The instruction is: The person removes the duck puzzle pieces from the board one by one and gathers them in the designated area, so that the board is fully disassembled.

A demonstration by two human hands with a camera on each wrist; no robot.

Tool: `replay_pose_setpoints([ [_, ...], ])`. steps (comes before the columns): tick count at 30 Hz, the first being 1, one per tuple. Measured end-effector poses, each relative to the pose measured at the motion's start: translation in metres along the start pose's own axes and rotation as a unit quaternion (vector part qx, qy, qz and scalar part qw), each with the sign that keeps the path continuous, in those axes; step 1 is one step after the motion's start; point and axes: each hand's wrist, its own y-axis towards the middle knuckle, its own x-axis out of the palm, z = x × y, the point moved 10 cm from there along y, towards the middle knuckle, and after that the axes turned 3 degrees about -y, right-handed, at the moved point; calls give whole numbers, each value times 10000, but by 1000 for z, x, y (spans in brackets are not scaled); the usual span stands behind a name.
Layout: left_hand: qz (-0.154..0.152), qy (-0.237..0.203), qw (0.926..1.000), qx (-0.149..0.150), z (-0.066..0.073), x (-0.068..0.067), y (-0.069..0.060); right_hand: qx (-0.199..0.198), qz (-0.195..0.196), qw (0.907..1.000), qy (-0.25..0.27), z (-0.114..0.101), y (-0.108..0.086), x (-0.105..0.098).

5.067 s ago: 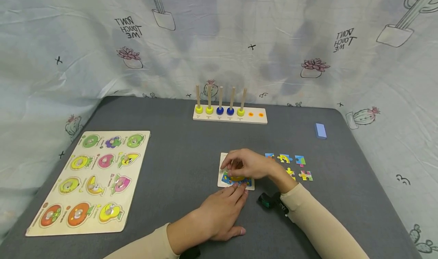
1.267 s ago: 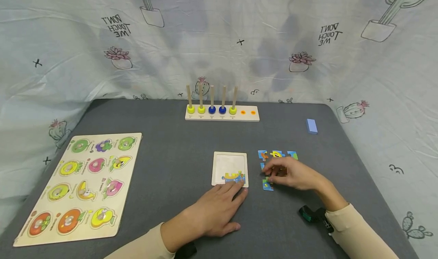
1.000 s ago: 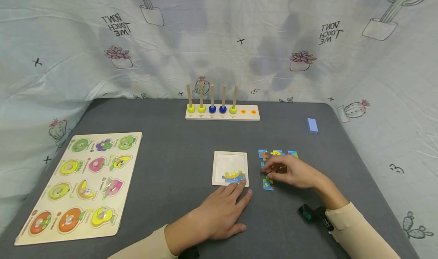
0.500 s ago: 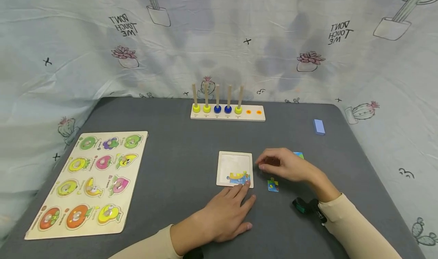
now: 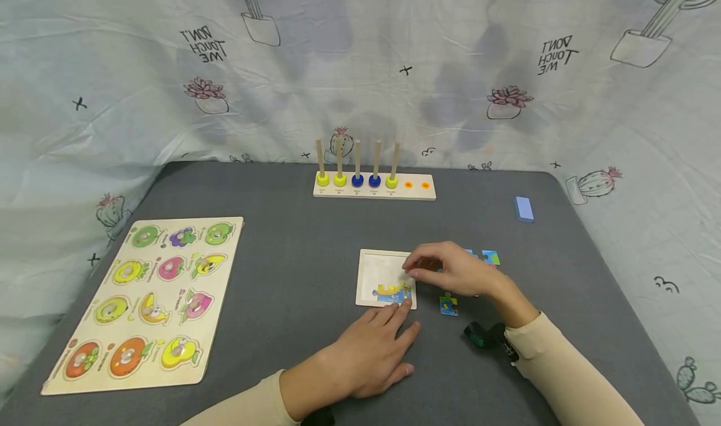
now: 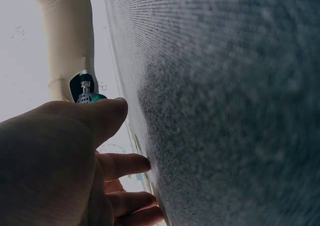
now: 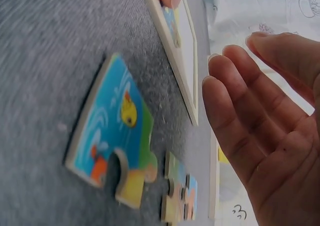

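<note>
My left hand (image 5: 355, 357) lies on the table with fingers stretched out. Its fingertips rest on the near edge of the small square puzzle tray (image 5: 366, 260). Joined jigsaw pieces (image 5: 392, 293), blue with yellow, lie in the tray's lower right. My right hand (image 5: 459, 269) hovers at the tray's right edge, with thumb and fingers bent toward each other. In the right wrist view its fingers (image 7: 230, 106) are bent, and whether they hold a piece is hidden. Nearest that hand on the table lies a loose jigsaw piece (image 7: 117, 131) with a yellow fish.
More loose pieces (image 5: 490, 258) lie right of the tray, partly behind the right hand. A fruit puzzle board (image 5: 169, 276) lies at left. At the back stands a peg board (image 5: 374, 191) with coloured rings. A blue block (image 5: 524, 209) lies at the far right.
My right hand has moved left from the loose pieces to the tray's right edge, uncovering some pieces. My left hand stays at the tray. Five seconds ago my right hand was over the tray.
</note>
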Motion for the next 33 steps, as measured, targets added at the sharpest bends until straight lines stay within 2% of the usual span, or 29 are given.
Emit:
replay_pose_setpoints([
  [12,-72,-219,9997,-15,-1,0,2,-122,-160,9997,-102,-6,15,12],
  [18,-189,-527,9984,-104,-9,-1,2,-49,-460,9989,-61,-5,31,22],
  [24,-131,-633,9979,-57,-9,-1,3,-13,-631,9980,-68,-8,38,29],
  [33,-12,-856,9963,-56,-11,-11,6,-100,-950,9954,-104,-9,43,41],
])
